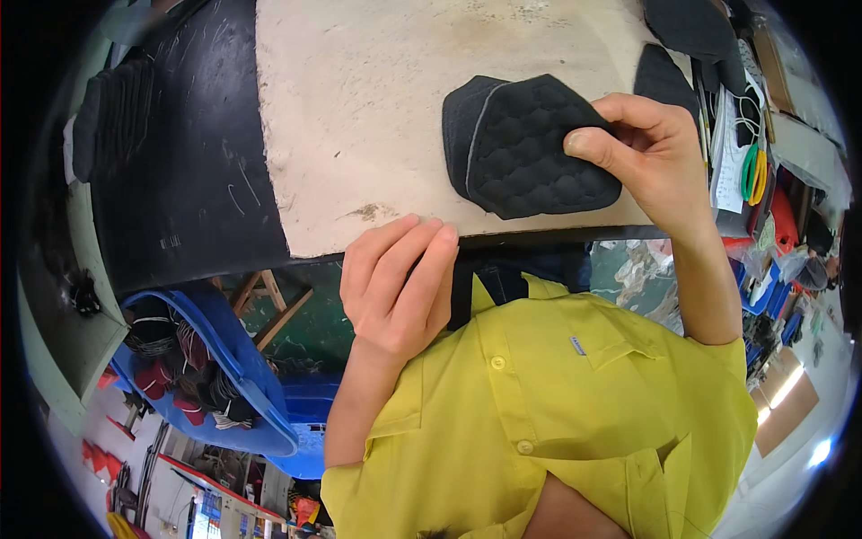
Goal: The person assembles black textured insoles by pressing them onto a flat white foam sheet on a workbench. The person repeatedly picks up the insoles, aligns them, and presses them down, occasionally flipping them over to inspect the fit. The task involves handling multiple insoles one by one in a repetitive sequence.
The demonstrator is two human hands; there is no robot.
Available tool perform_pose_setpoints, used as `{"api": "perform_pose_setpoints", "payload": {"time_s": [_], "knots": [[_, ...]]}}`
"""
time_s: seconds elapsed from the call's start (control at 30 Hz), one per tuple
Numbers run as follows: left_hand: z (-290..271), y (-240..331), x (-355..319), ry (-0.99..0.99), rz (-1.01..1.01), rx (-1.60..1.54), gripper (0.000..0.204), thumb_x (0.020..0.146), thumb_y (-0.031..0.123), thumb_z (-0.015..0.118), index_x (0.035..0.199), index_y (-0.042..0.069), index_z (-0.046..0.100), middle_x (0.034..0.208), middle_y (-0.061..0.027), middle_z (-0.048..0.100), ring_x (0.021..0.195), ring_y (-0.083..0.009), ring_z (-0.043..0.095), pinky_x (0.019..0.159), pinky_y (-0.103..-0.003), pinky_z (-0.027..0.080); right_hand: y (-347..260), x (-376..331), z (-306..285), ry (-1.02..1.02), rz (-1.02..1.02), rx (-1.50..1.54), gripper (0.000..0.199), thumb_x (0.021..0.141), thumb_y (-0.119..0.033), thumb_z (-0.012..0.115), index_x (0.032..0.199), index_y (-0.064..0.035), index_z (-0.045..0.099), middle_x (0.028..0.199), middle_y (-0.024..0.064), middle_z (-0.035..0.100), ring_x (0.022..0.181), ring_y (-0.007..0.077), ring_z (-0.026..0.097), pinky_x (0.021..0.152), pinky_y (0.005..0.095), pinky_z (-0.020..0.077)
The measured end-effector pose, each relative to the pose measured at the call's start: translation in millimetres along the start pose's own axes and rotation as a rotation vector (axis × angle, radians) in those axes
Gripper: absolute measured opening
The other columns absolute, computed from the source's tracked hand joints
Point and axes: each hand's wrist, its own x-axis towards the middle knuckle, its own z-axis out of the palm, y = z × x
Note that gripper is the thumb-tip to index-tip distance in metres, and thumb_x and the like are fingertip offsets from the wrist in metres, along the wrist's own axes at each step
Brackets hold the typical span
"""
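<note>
Between the thumb and fingers of my right hand (651, 157) is the right edge of a black quilted fabric piece (543, 153). It has an angular outline and a pale line along its left edge. Beneath it, more black pieces (458, 126) stick out to the left, lying on the pale board (359, 108). My left hand (400, 283) rests at the board's front edge, left of the pieces. Its fingers are stretched out and slightly bent, with nothing visible in them.
A stack of black pieces (117, 117) stands at the far left of the black tabletop (180, 180). Below it, a blue bin (269, 395) holds dark and maroon bundles. More black pieces (691, 27) lie at the far right, near paper sheets (729, 171) and yellow-handled scissors (760, 175).
</note>
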Motion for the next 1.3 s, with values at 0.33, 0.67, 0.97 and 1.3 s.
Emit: {"api": "perform_pose_setpoints", "payload": {"time_s": [0.33, 0.67, 0.97, 1.3], "knots": [[9.4, -7.9, 0.6, -0.011, 0.009, 0.047, 0.028, 0.074, -0.002, 0.077, 0.101, 0.004, 0.073, 0.098, -0.0086, 0.069, 0.089, -0.0254, 0.061, 0.076, -0.034, 0.048, 3.8, 9.6, 5.0, -0.081, 0.120, -0.034, 0.013, 0.085, -0.006, 0.074, 0.092, 0.0043, 0.072, 0.078, 0.0014, 0.070, 0.071, 0.0035, 0.061, 0.063, 0.0193, 0.0498], [14.8, -3.8, -2.8, -0.168, 0.029, 0.307, 0.031, 0.088, 0.030, 0.070, 0.114, 0.014, 0.073, 0.109, -0.0021, 0.054, 0.098, -0.0229, 0.043, 0.082, -0.034, 0.038, 4.0, 13.3, 8.8, -0.036, 0.123, -0.232, 0.014, 0.083, -0.009, 0.076, 0.090, 0.0026, 0.073, 0.072, 0.0008, 0.069, 0.064, 0.0015, 0.053, 0.055, 0.0200, 0.0432], [12.5, 0.7, 5.8, -0.201, 0.007, 0.309, 0.031, 0.090, 0.035, 0.067, 0.112, 0.014, 0.072, 0.107, -0.0022, 0.058, 0.095, -0.0209, 0.053, 0.079, -0.035, 0.038, -7.7, 21.0, 9.7, -0.062, 0.094, -0.403, 0.018, 0.082, -0.010, 0.078, 0.087, 0.0049, 0.069, 0.067, -0.0023, 0.060, 0.063, 0.0006, 0.045, 0.052, 0.0196, 0.0372], [36.1, 8.9, 53.6, -0.459, 0.071, 0.199, 0.066, 0.086, 0.041, 0.066, 0.123, -0.013, 0.057, 0.139, -0.0232, 0.049, 0.127, -0.0357, 0.050, 0.097, -0.040, 0.047, 23.7, -1.4, 24.6, 0.295, -0.611, -0.637, 0.013, 0.082, -0.012, 0.072, 0.087, -0.0003, 0.070, 0.066, 0.0120, 0.064, 0.054, 0.0231, 0.060, 0.051, 0.0307, 0.0497]]}}
